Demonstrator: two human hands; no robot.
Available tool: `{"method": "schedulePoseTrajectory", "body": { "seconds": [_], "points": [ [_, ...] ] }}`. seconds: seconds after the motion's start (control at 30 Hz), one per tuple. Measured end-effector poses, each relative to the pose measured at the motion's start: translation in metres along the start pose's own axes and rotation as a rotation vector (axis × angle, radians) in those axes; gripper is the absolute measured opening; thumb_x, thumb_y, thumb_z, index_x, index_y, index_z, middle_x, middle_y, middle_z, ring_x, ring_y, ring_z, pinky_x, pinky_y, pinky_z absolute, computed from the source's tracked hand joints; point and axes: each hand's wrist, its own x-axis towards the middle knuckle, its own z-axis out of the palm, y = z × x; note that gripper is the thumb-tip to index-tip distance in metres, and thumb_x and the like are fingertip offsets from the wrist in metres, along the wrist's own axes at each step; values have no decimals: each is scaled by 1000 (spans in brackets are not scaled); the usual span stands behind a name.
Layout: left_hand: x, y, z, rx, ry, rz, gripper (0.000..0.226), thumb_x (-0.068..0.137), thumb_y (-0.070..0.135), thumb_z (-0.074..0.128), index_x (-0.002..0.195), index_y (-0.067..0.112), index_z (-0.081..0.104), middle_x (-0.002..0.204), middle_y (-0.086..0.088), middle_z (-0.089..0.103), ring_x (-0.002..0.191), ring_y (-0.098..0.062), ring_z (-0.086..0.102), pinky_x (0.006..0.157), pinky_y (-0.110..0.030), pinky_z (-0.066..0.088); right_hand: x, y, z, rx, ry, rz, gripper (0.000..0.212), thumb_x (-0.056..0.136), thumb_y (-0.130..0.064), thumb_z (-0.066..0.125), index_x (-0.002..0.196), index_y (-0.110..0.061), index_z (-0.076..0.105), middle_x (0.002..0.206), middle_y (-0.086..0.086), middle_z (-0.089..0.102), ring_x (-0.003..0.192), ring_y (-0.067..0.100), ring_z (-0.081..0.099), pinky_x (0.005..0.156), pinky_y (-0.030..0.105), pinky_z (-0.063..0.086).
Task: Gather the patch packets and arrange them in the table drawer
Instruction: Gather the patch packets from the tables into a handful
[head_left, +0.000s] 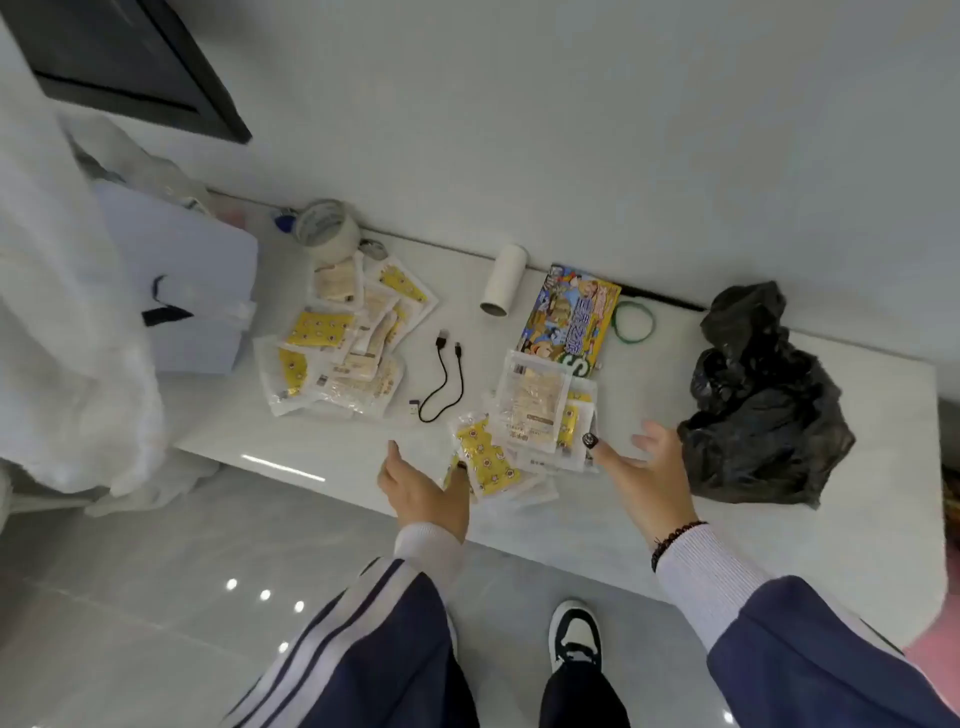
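Two heaps of yellow-and-white patch packets lie on the white table (311, 457). The left heap (343, 338) is spread near a tape roll. The right heap (524, 436) sits near the front edge, between my hands. My left hand (423, 488) is at the heap's left side, fingers straight, touching the yellow packet (483, 457). My right hand (644, 473) is at the heap's right side, fingers spread, its thumb resting on the stack's edge. No drawer is in view.
A black USB cable (444, 374) lies between the heaps. Behind are a tape roll (327, 231), a white tube (504, 280), a colourful box (571, 322) and a green band (634, 322). A black plastic bag (763, 395) sits right, a pale folder (182, 275) left.
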Motion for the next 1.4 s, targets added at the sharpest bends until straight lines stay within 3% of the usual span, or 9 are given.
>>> {"method": "schedulePoseTrajectory", "body": {
  "seconds": [0.13, 0.3, 0.53, 0.67, 0.83, 1.0, 1.1, 1.2, 1.4],
  "points": [
    [17, -18, 28, 145, -2, -33, 97, 78, 28, 77, 151, 13, 14, 154, -9, 19, 142, -27, 22, 114, -41, 24, 19, 27, 22, -16, 38, 56, 86, 73, -30, 80, 141, -13, 31, 136, 10, 43, 112, 22, 50, 94, 36, 45],
    [33, -27, 41, 487, 69, -29, 109, 58, 51, 84, 145, 19, 26, 142, -4, 31, 131, -26, 32, 108, -48, 29, 54, 20, 54, -121, 118, 61, 97, 64, -38, 84, 140, -9, 32, 135, 13, 44, 122, 27, 47, 102, 40, 42],
    [48, -21, 36, 375, -114, -83, 60, 61, 38, 87, 108, 16, 57, 103, 1, 56, 90, -18, 55, 82, -31, 49, 71, -10, 87, -369, 174, 245, 102, 53, -55, 84, 128, -7, 35, 131, 15, 41, 121, 33, 41, 95, 45, 40],
    [52, -20, 29, 300, -180, -120, 33, 67, 41, 82, 86, 18, 67, 83, 0, 69, 78, -19, 65, 70, -31, 55, 81, -8, 92, -133, 91, 318, 95, 48, -41, 91, 122, -7, 42, 121, 12, 55, 109, 28, 56, 88, 40, 51],
    [49, -30, 23, -44, -154, -128, 20, 82, 20, 73, 98, 13, 62, 90, -3, 68, 75, -15, 62, 65, -28, 49, 83, 1, 74, -178, -18, 274, 64, 50, -37, 91, 101, -11, 62, 101, 6, 68, 93, 26, 67, 85, 40, 56],
    [47, -35, 22, -255, -249, -194, 26, 84, 2, 68, 97, 23, 60, 100, -5, 71, 92, -27, 68, 85, -45, 56, 78, 11, 63, -256, -60, 172, 66, 51, -34, 91, 106, -10, 63, 105, 4, 69, 96, 23, 65, 87, 38, 55],
    [55, -35, 20, -265, -386, -238, 34, 79, -7, 67, 98, 21, 61, 94, -4, 74, 93, -31, 69, 88, -54, 53, 70, 15, 61, -319, -115, 21, 44, 59, -26, 87, 95, -14, 64, 95, 0, 68, 87, 18, 65, 65, 24, 51],
    [61, -24, 22, -306, -475, -266, 33, 77, 3, 74, 105, 15, 61, 94, -5, 74, 87, -27, 71, 81, -47, 57, 62, 17, 64, -355, -202, -103, 31, 63, -20, 84, 84, -22, 62, 88, -4, 67, 76, 11, 64, 55, 16, 45],
    [59, -14, 31, -75, -493, -52, 41, 74, 31, 78, 110, 19, 63, 98, 3, 74, 87, -12, 71, 78, -29, 57, 49, 18, 74, -162, -311, -57, 52, 62, -20, 87, 106, -20, 59, 99, -7, 67, 90, 9, 65, 80, 27, 54]
  ]
}}
